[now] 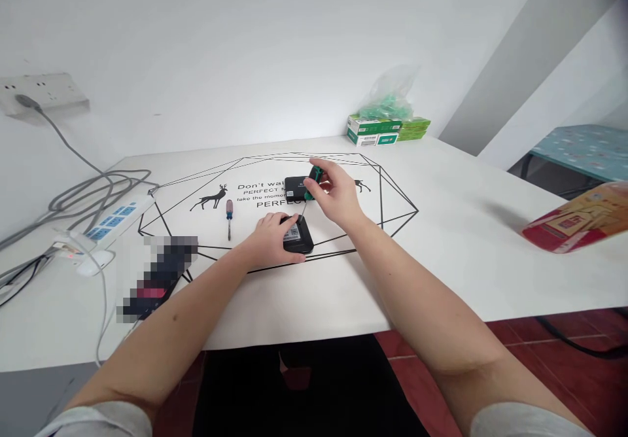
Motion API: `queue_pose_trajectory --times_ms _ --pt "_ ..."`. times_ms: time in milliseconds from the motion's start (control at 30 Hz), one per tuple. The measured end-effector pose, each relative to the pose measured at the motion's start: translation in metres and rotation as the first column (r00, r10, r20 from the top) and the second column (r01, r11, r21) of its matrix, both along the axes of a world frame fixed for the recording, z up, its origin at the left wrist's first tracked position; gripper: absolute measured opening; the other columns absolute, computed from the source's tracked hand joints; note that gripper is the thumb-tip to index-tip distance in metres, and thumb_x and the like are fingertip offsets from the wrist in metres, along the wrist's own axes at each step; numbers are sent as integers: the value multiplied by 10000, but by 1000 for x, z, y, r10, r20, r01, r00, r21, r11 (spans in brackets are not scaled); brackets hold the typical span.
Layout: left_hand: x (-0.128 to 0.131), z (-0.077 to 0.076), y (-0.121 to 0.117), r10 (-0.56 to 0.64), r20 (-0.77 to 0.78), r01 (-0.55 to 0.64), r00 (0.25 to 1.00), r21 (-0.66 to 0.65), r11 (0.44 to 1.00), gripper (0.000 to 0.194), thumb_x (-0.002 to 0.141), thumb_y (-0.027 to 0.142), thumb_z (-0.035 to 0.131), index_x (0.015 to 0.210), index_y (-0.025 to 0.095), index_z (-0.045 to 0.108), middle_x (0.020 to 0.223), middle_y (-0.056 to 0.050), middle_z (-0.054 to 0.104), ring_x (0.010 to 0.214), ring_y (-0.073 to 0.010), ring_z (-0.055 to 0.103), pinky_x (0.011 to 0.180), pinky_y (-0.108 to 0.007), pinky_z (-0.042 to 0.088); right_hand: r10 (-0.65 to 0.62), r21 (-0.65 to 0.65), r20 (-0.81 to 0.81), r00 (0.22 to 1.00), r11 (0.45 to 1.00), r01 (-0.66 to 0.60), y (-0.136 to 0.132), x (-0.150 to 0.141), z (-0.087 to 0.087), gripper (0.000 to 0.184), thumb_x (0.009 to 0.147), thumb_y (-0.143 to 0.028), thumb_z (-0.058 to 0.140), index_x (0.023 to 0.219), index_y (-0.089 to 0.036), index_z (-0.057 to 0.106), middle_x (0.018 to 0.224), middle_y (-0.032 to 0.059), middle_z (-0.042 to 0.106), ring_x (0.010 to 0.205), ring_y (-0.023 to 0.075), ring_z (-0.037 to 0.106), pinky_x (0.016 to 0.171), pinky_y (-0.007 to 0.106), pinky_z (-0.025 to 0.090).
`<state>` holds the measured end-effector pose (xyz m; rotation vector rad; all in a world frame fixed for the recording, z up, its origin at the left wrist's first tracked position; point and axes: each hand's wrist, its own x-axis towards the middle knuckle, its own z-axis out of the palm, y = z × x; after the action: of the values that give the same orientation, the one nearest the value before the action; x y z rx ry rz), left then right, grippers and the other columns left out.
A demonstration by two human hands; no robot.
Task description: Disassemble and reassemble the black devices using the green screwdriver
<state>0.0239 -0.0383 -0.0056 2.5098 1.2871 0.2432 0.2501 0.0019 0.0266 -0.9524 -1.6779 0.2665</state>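
Observation:
My left hand [272,239] grips a flat black rectangular device [305,235] from its left side, pressing it against the table. A pale printed label shows on the device's top, partly under my fingers. Between the thumb and fingers of my right hand [336,192] is a screwdriver [315,174] with a green and black handle. Its thin shaft points down to the device's upper edge; whether the tip sits in a screw is too small to tell. Just behind, a black rectangular cover [294,188] with a small white sticker lies on the table, partly hidden by my right hand.
A second screwdriver [229,218] lies left of my hands. Farther left are a blurred-out phone-like object [159,277], a white power strip [120,220] and coiled cables [105,185]. Green boxes [375,126] stand at the back; a red and tan package [576,218] is at right.

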Motion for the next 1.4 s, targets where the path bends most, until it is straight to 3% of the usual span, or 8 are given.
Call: queue_pose_trajectory --times_ms 167,400,567,833,967,1100,1267,1400 --pt "1 3 -4 -11 -4 11 1000 2 1000 1099 814 747 766 1709 228 396 1593 -194 481 1479 -435 412 1275 -581 320 48 128 55 997 990 -55 3 -3 -6 398 1024 -513 639 1361 -309 697 1041 75 709 852 226 652 738 411 678" --pt "3 5 -5 -32 -6 32 999 14 999 1062 865 761 713 1701 183 406 1594 -216 479 1484 -422 407 1282 -585 307 60 186 82 995 980 -74 -1 -4 -6 380 1039 -466 643 1388 -320 681 1074 68 710 817 202 635 747 403 676" --pt "3 3 -5 -30 -10 31 999 22 999 1052 864 781 702 1700 217 403 1584 -199 492 1487 -426 404 1272 -600 318 78 178 77 994 980 -91 -3 -5 -4 382 1045 -462 635 1402 -331 673 1090 69 708 889 216 653 716 378 671" --pt "7 7 -9 -55 -33 55 998 2 998 1054 848 779 715 1694 229 410 1584 -191 506 1454 -432 431 1254 -615 338 131 186 119 984 971 -152 -4 -7 -5 338 1037 -410 649 1360 -323 691 1057 68 690 837 210 623 737 408 659" --pt "7 7 -8 -60 -32 61 998 15 998 1069 858 772 708 1703 199 392 1658 -203 457 1533 -450 376 1287 -611 298 171 122 -18 985 978 -168 -3 -10 -3 289 965 -454 752 1222 -322 751 1110 70 632 972 225 640 718 381 636" --pt "6 6 -7 -83 -36 84 996 6 996 1091 871 766 699 1719 172 355 1767 -206 339 1634 -461 268 1330 -590 230 237 52 -149 960 971 -231 -4 -13 1 220 909 -443 815 1083 -310 786 1039 46 618 954 208 630 743 371 611" --pt "6 7 -8 -102 -53 102 993 -4 995 1046 912 770 659 1721 177 363 1805 -207 278 1662 -455 239 1336 -597 215 324 -42 -293 900 936 -351 -8 -14 3 269 917 -437 773 1153 -309 765 1113 49 684 959 199 660 805 383 611" --pt "6 8 -8 -104 -68 104 992 -2 995 1049 927 771 640 1722 147 359 1803 -229 272 1666 -434 245 1342 -585 202 363 -152 -424 830 875 -460 -10 -13 3 257 965 -432 661 1168 -290 730 1079 40 727 969 214 706 887 432 624"
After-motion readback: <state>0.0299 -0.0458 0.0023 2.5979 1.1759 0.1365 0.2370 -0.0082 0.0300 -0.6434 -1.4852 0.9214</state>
